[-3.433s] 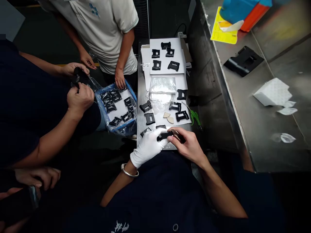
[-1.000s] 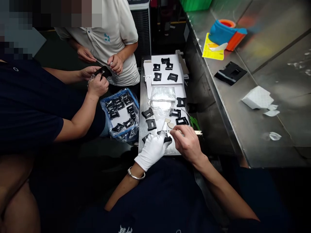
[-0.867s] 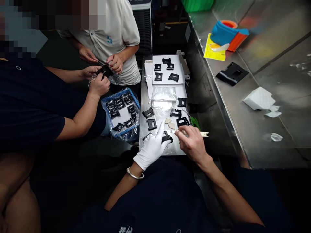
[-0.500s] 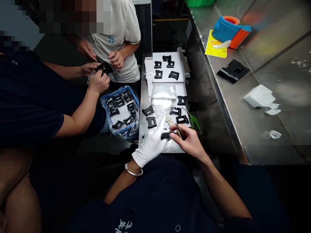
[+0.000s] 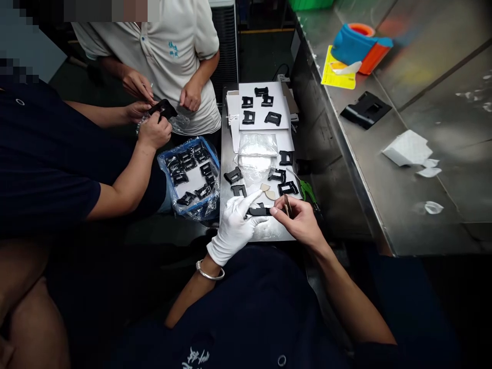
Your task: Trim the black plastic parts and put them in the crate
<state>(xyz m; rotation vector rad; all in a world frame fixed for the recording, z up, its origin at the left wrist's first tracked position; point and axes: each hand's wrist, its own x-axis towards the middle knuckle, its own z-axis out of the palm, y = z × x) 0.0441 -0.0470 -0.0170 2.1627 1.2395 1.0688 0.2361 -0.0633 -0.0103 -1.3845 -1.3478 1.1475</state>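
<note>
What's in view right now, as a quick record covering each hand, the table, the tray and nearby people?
Left hand: white-gloved, holding a black plastic part
Right hand: bare, fingertips at that part's end, gripping a slim tool
Metal table: black slotted parts, clear plastic bags, two beige pieces; green-handled tool at right edge
Blue tray: plastic-lined, holding wrapped black parts
Nearby people: one in navy holding a slotted piece, one in white alongside

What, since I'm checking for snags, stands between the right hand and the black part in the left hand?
Nothing visible: the right hand appears to touch one end of the black part, which the left hand holds. The thin tool in the right hand sits aside, not between.
</note>
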